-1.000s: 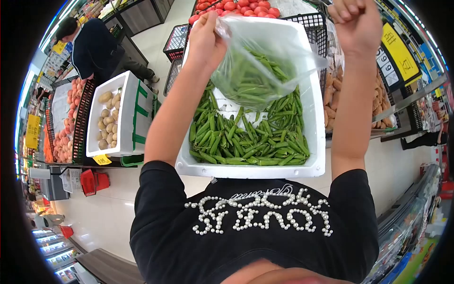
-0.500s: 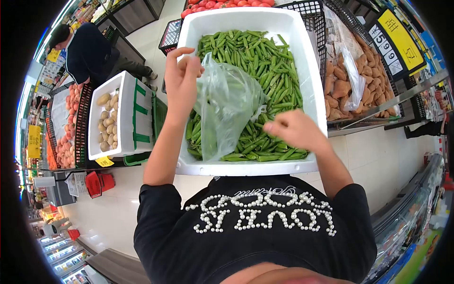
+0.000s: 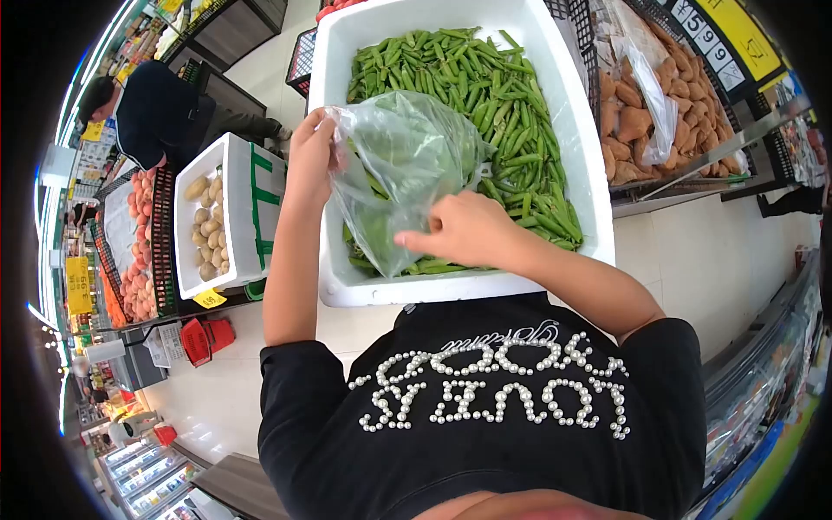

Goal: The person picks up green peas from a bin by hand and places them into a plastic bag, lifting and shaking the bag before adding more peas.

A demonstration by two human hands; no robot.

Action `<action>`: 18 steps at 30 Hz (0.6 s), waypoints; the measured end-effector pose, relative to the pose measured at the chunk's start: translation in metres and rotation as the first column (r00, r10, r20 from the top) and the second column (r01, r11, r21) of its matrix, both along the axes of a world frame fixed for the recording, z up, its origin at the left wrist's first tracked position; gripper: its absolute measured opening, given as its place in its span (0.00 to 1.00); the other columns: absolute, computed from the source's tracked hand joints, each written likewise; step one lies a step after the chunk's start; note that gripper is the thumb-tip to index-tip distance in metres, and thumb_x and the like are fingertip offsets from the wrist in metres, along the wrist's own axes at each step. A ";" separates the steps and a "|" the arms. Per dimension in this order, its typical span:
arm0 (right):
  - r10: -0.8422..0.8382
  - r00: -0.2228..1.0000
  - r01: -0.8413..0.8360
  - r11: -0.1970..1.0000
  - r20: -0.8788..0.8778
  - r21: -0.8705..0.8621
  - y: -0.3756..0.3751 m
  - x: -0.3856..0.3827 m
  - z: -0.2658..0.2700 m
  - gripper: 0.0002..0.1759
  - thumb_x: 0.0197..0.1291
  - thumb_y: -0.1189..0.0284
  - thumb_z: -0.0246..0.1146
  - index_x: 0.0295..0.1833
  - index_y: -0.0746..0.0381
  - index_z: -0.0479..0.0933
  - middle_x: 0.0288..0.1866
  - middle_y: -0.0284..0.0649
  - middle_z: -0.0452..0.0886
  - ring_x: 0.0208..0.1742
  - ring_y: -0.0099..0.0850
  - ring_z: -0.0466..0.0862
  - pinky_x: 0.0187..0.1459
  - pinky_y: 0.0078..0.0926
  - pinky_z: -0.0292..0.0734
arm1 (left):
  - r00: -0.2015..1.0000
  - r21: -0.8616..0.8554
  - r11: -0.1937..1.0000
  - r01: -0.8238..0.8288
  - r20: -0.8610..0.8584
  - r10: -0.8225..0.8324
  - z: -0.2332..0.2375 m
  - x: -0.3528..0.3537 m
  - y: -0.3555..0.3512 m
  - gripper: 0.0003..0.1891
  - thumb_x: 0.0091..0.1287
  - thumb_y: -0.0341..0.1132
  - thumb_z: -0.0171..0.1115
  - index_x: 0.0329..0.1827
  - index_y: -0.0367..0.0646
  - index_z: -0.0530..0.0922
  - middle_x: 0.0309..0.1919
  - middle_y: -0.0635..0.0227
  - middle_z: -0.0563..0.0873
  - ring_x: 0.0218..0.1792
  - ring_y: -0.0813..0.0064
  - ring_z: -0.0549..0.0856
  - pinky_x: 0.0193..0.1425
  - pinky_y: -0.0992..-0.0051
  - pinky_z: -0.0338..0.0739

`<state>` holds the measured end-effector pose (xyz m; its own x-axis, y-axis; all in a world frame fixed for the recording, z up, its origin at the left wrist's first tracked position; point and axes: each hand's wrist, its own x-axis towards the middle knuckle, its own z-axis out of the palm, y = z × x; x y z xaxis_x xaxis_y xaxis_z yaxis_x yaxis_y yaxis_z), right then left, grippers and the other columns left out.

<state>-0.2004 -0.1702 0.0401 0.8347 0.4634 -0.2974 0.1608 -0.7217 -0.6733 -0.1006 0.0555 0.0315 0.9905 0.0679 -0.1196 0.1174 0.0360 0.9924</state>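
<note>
My left hand (image 3: 312, 156) is closed on the upper left edge of a clear plastic bag (image 3: 403, 143), which hangs loosely over green pea pods (image 3: 520, 130). My right hand (image 3: 468, 230) lies against the lower right part of the bag, fingers curled and thumb pointing left across the plastic; what is inside those fingers I cannot tell. Pods fill a white foam box (image 3: 325, 69) right in front of me. Green shows through the bag's thin film.
Left of the box stands a white foam crate (image 3: 184, 251) of potatoes (image 3: 206, 230), beside a person (image 3: 165, 108) in dark clothes. Brown root vegetables (image 3: 637, 121) lie in a black crate on the right, under a yellow price sign (image 3: 737, 35). A red basket (image 3: 208, 338) is lower left.
My right hand has moved left from over the pods to the bag. My left hand has come slightly down and left with the bag's edge. The view has shifted a little.
</note>
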 end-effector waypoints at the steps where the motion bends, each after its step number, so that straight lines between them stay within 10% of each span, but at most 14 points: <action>1: -0.048 0.998 0.047 0.998 0.032 0.032 0.003 0.002 -0.008 0.36 0.52 0.39 0.61 0.23 0.66 0.82 0.22 0.52 0.82 0.28 0.49 0.84 0.35 0.45 0.79 | 0.999 -0.119 0.993 -0.004 -0.032 0.001 -0.003 0.008 -0.004 0.07 0.75 0.34 0.50 0.48 0.44 0.75 0.25 0.77 0.75 0.18 0.88 0.70 0.19 0.83 0.62; 5: -0.140 0.981 0.101 0.960 0.134 0.259 0.009 0.025 -0.045 0.24 0.56 0.53 0.61 0.25 0.65 0.82 0.24 0.52 0.82 0.26 0.48 0.83 0.34 0.45 0.78 | 0.990 -0.321 0.940 -0.117 -0.116 0.084 0.024 0.018 -0.037 0.08 0.76 0.36 0.46 0.39 0.48 0.74 0.21 0.79 0.69 0.17 0.86 0.66 0.17 0.81 0.58; 6: -0.166 0.976 0.096 0.913 0.145 0.397 0.005 0.034 -0.045 0.19 0.62 0.63 0.59 0.25 0.66 0.79 0.18 0.41 0.78 0.17 0.34 0.75 0.22 0.36 0.69 | 0.993 -0.315 0.944 -0.101 -0.097 0.073 0.027 0.029 -0.037 0.09 0.76 0.37 0.46 0.41 0.47 0.75 0.23 0.78 0.71 0.18 0.84 0.68 0.18 0.80 0.61; 10: -0.441 0.842 0.480 0.352 -0.310 0.804 -0.016 0.090 0.003 0.17 0.64 0.68 0.58 0.21 0.56 0.69 0.13 0.28 0.64 0.14 0.21 0.64 0.17 0.23 0.58 | 0.970 -0.657 0.718 0.231 0.100 -0.220 0.024 0.130 -0.004 0.11 0.78 0.40 0.45 0.43 0.46 0.73 0.26 0.76 0.74 0.20 0.80 0.69 0.19 0.78 0.60; 12: -0.491 0.792 0.493 0.163 -0.363 0.855 -0.035 0.135 0.020 0.18 0.64 0.71 0.57 0.20 0.55 0.64 0.13 0.28 0.62 0.14 0.22 0.62 0.17 0.25 0.54 | 0.993 -0.663 0.739 0.118 0.065 -0.101 0.047 0.171 -0.009 0.08 0.77 0.39 0.48 0.43 0.48 0.73 0.20 0.76 0.71 0.16 0.81 0.68 0.16 0.79 0.60; 13: -0.511 0.822 0.402 0.206 -0.252 0.892 -0.044 0.149 0.030 0.20 0.64 0.72 0.57 0.19 0.54 0.61 0.13 0.28 0.60 0.14 0.22 0.62 0.18 0.25 0.52 | 0.996 -0.629 0.773 -0.083 -0.033 0.080 0.050 0.193 -0.018 0.05 0.76 0.39 0.51 0.45 0.50 0.73 0.15 0.75 0.69 0.12 0.83 0.67 0.12 0.80 0.59; 16: -0.434 0.890 0.243 0.194 -0.139 0.951 -0.073 0.188 0.030 0.17 0.67 0.70 0.58 0.25 0.56 0.64 0.17 0.30 0.66 0.16 0.22 0.67 0.19 0.22 0.60 | 0.986 -0.732 0.680 0.037 0.137 0.094 0.063 0.196 -0.021 0.06 0.75 0.38 0.48 0.43 0.52 0.74 0.15 0.79 0.66 0.12 0.83 0.65 0.13 0.80 0.57; 18: -0.528 0.848 0.195 0.235 -0.043 0.952 -0.065 0.151 0.046 0.20 0.64 0.70 0.59 0.19 0.57 0.62 0.13 0.29 0.62 0.14 0.22 0.63 0.18 0.25 0.54 | 0.904 -0.470 0.882 0.046 0.395 0.163 0.092 0.100 -0.047 0.10 0.78 0.40 0.46 0.40 0.47 0.70 0.21 0.78 0.66 0.18 0.81 0.65 0.19 0.79 0.59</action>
